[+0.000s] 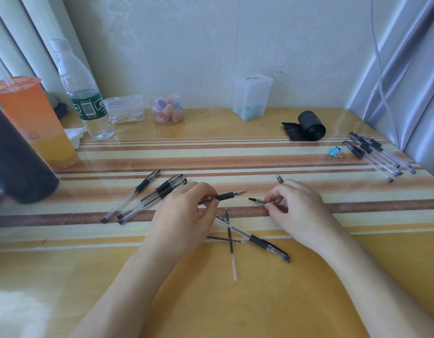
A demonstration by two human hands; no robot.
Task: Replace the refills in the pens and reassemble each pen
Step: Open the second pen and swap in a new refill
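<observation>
Striped yellow worktop (235, 301) against a white wall. The pen (227, 196) is in your left hand (184, 215), fingers (207, 190) clamped on the clear barrel. Its black grip & bare tip point right, just short of the cap (257, 201) pinched in your right hand (296, 211). It looks reassembled, so prob. only capping is left. Nearer you: a capped pen (257, 240) w/ 2 loose refills (231, 254) crossing it. 3 pens (147, 196) lie left and a batch (376, 154) far right; can't tell which are done.
</observation>
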